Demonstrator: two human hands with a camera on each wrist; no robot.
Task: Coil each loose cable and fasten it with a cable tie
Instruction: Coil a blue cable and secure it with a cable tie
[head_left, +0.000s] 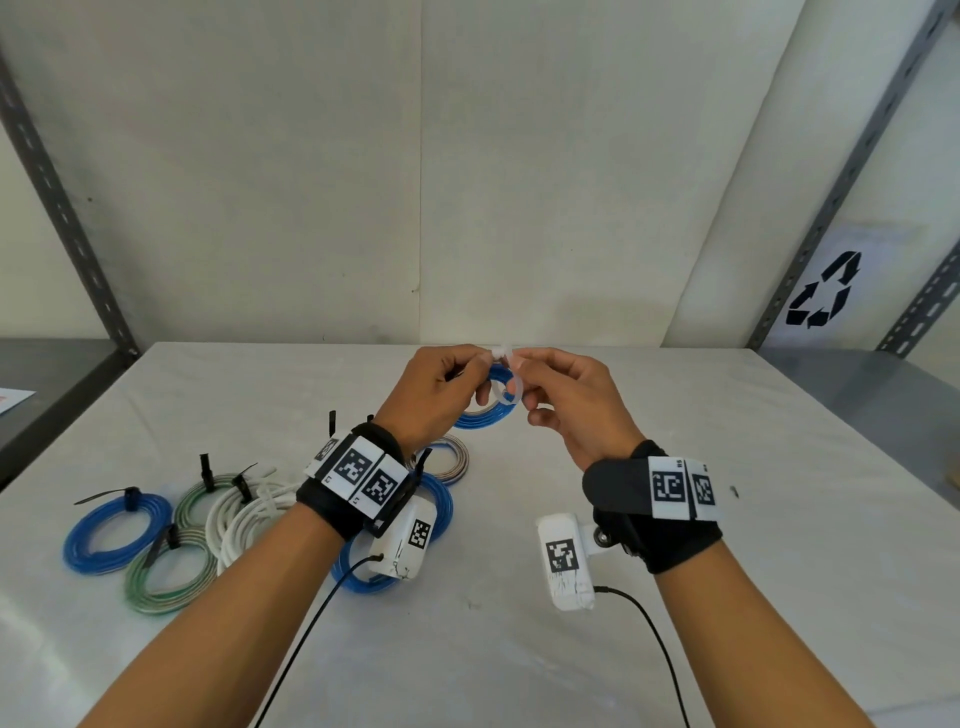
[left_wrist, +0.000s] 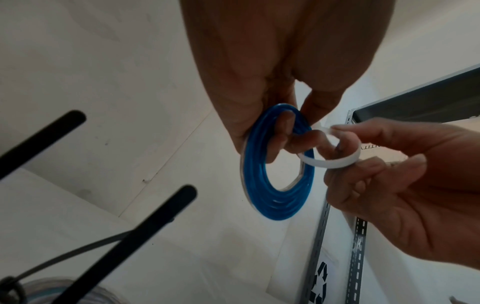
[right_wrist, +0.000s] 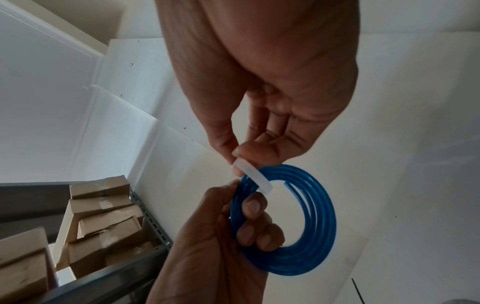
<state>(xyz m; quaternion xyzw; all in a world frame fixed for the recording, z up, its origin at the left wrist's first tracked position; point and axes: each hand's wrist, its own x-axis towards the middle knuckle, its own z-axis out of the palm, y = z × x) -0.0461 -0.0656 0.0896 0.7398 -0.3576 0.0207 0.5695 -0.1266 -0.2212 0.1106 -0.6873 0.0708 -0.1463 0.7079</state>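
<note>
Above the white table (head_left: 675, 467), my left hand (head_left: 434, 395) grips the springy blue plastic cable coil (left_wrist: 279, 197); my right hand (head_left: 576, 410) pinches the slippery translucent white cable tie (left_wrist: 335, 162) near its head.

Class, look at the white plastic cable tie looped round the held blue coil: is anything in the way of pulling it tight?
Nothing visible blocks it. The left hand holds the blue coiled cable clear of the table; the right hand pinches the white plastic cable tie, still a loose loop.
</note>
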